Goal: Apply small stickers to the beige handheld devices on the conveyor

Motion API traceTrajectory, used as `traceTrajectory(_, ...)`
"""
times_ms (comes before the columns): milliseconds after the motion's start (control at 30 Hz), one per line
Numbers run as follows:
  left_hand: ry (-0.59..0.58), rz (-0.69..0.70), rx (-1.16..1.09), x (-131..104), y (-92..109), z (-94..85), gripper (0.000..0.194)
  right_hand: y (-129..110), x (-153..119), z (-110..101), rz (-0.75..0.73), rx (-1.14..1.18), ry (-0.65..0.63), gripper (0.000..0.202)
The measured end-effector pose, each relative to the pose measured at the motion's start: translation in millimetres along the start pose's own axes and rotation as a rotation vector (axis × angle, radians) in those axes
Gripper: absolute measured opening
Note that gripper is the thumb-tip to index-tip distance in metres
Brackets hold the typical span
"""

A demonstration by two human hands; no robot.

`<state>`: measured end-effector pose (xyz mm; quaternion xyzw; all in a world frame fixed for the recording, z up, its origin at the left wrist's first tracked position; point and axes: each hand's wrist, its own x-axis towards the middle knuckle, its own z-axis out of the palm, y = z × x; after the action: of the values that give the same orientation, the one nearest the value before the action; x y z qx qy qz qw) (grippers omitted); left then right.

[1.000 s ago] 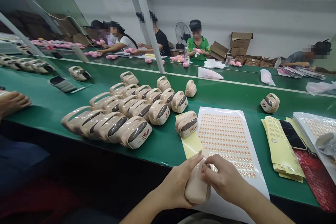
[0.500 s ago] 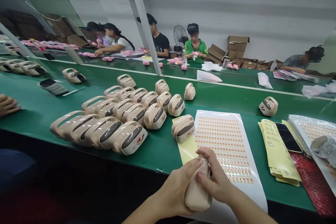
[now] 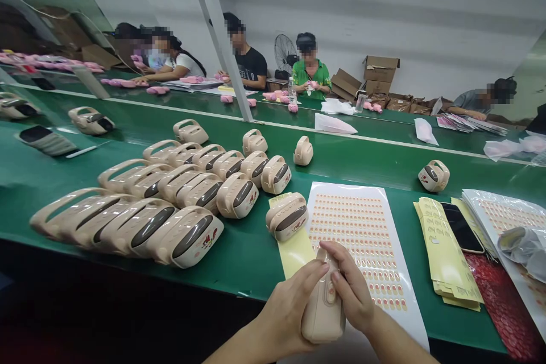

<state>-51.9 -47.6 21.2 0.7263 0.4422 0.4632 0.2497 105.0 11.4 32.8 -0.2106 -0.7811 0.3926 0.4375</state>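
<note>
A beige handled device (image 3: pixel 323 313) is held upright over the table's front edge, between my two hands. My left hand (image 3: pixel 288 307) wraps round its left side, thumb near the top. The fingers of my right hand (image 3: pixel 352 290) press on its top and right side, beside a small oval sticker. Behind my hands lies a white sheet with rows of small oval stickers (image 3: pixel 350 227). To its left, another beige device (image 3: pixel 286 216) rests on a yellow sheet (image 3: pixel 294 250). Several like devices (image 3: pixel 187 236) stand in rows at the left.
On the right are yellow sticker sheets (image 3: pixel 446 256), a black phone (image 3: pixel 463 227), more sticker sheets (image 3: pixel 512 205) and crumpled clear plastic (image 3: pixel 524 244). A single device (image 3: pixel 434 176) stands farther back. Several people work with pink items across the green table (image 3: pixel 367 153).
The view has shifted, so the rows of devices sit farther left and larger. The held device is turned slightly, and its oval sticker now shows. The hand at the far left has left view.
</note>
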Motion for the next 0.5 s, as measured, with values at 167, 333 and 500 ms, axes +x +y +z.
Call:
traceTrajectory(167,-0.054,0.008,0.114,3,-7,4.2,0.106,4,4,-7,0.214,0.214,0.014,0.037)
traceTrajectory(333,-0.062,0.146,0.297,9,-19,10.0,0.111,-3,10,-16,0.258,0.261,-0.065,0.048)
traceTrajectory(500,-0.104,0.183,0.363,22,-7,6.1,0.105,-11,14,-19,0.2,0.145,-0.082,0.055)
